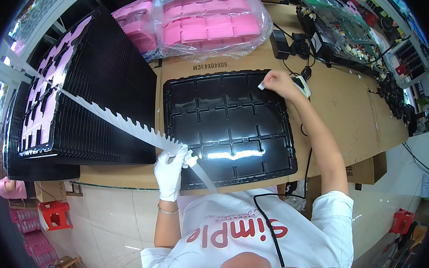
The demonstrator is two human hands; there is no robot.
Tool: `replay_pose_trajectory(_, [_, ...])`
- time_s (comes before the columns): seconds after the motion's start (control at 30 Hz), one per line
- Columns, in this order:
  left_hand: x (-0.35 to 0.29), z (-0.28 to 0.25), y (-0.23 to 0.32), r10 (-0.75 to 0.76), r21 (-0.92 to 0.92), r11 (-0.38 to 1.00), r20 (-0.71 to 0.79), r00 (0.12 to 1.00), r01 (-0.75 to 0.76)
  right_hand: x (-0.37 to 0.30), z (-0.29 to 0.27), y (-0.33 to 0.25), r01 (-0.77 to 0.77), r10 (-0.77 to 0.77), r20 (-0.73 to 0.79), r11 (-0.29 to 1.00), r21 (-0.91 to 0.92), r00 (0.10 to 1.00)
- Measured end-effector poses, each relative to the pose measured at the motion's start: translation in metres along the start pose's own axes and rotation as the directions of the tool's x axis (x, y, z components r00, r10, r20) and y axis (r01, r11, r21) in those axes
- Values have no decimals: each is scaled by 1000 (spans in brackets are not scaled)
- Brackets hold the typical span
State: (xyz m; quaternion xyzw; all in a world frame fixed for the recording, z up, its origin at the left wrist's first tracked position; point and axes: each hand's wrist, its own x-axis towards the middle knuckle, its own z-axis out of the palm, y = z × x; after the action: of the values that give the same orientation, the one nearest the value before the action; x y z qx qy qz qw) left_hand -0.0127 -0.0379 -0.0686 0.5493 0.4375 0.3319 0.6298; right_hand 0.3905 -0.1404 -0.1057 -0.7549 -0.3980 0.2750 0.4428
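Observation:
In front of me a black plastic tray (207,133) with shallow compartments lies flat on brown cardboard. My left hand (168,176), in a white glove, is closed around a long whitish strip (121,121) with a jagged edge, near the tray's front left corner. One end of the strip stretches far to the upper left, past the tray stack; a short tail hangs toward my shirt. Bare and pinched closed, my right hand (279,84) is at the tray's far right corner. A small pale piece, like a sticker (261,86), shows at its fingertips. Whether it touches the tray, I cannot tell.
A tall stack of black trays (113,92) with pink pieces stands at left. Bagged pink trays (209,24) lie at the back. A black power adapter (280,44), cables and a pile of circuit boards (339,28) occupy the back right. A black cable crosses my shirt.

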Motion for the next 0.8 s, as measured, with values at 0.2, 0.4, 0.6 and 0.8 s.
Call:
replay_pose_trajectory(0.2, [-14, 20, 18, -80, -114, 989, 107, 991, 92, -88, 36, -51, -84, 20, 83, 388, 918, 996])
replay_pose_trajectory(0.4, [-31, 46, 11, -79, -71, 992, 251, 965, 100, -176, 136, -106, -225, 181, 132, 790, 570, 974])
replay_pose_trajectory(0.6, [-44, 58, 6, -54, -46, 996, 299, 953, 71, -216, 147, -106, 358, -320, -315, 931, 68, 893])
replay_pose_trajectory(0.8, [-45, 65, -3, -111, -52, 989, 332, 937, 136, -225, 60, -88, 161, -165, -107, 986, -45, 980])
